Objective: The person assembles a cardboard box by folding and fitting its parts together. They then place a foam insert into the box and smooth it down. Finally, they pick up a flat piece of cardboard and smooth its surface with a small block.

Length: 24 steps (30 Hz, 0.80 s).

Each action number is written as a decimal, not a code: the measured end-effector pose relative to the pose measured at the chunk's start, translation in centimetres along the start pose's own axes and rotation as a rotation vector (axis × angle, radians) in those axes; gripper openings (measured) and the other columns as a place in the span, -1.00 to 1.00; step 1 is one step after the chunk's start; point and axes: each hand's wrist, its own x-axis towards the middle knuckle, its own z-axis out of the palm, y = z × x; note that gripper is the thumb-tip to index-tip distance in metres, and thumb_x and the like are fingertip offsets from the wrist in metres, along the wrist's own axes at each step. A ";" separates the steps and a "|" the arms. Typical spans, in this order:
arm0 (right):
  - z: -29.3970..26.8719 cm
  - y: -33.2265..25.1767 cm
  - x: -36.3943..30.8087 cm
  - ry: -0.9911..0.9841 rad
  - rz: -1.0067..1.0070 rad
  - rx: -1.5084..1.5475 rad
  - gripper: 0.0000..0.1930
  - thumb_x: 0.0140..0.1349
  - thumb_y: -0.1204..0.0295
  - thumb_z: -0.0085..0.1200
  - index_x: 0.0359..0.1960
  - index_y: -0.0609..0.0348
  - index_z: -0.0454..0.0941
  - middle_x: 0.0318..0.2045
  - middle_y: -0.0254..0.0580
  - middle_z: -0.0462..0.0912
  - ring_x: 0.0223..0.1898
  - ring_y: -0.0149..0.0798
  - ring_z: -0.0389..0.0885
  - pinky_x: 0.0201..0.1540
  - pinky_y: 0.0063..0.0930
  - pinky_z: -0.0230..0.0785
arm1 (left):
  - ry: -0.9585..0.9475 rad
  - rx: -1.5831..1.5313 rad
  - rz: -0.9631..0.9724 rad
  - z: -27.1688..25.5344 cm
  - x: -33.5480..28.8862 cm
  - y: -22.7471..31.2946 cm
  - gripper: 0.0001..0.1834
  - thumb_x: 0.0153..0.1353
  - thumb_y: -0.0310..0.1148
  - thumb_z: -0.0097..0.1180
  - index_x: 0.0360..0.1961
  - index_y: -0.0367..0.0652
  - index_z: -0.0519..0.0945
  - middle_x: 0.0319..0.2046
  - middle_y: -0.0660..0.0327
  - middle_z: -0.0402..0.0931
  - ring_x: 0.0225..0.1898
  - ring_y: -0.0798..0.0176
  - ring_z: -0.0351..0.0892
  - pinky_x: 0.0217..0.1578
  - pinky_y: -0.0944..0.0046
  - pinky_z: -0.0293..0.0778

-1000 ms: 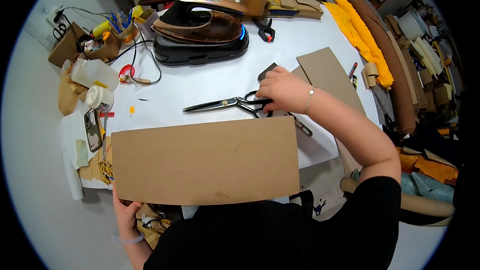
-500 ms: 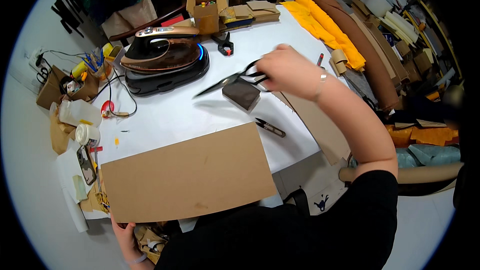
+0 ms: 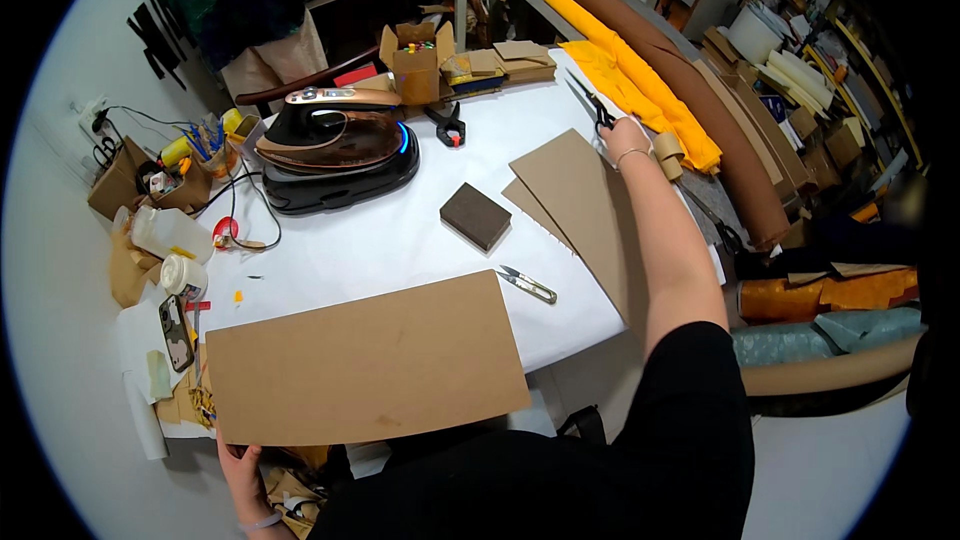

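A large brown cardboard sheet (image 3: 365, 360) lies across the near side of the white table. My left hand (image 3: 243, 468) holds its near left corner, fingers partly hidden under the board. Stretched out to the far right, my right hand (image 3: 627, 140) is closed on the handles of black scissors (image 3: 598, 110), whose blades point away toward the yellow fabric. Beneath that arm lie other brown boards (image 3: 575, 185). A dark rectangular block (image 3: 476, 217) sits mid-table, with small thread snips (image 3: 528, 286) nearer the cardboard sheet.
A steam iron (image 3: 335, 140) stands on its black base at the left, its cord trailing over the table. A black clamp (image 3: 447, 125) and an open carton (image 3: 415, 65) are behind. Yellow fabric (image 3: 640, 85) and a brown roll (image 3: 690, 90) line the right. A phone (image 3: 176, 332) lies at left.
My right hand has carried the scissors from above the dark block to the far right, by the yellow fabric. The left hand still holds the cardboard sheet, and the view has shifted slightly.
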 end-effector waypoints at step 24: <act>-0.4 -14.1 -22.7 -0.306 -0.826 0.038 -0.21 0.13 0.06 0.26 0.34 0.18 0.29 0.13 0.19 0.46 0.16 0.12 0.44 0.27 -0.05 0.29 | 0.015 -0.044 -0.070 -0.1 0.0 -0.1 -0.31 -0.08 -0.44 0.51 0.11 -0.26 0.46 -0.09 0.24 0.61 -0.05 0.29 0.60 0.03 0.26 0.49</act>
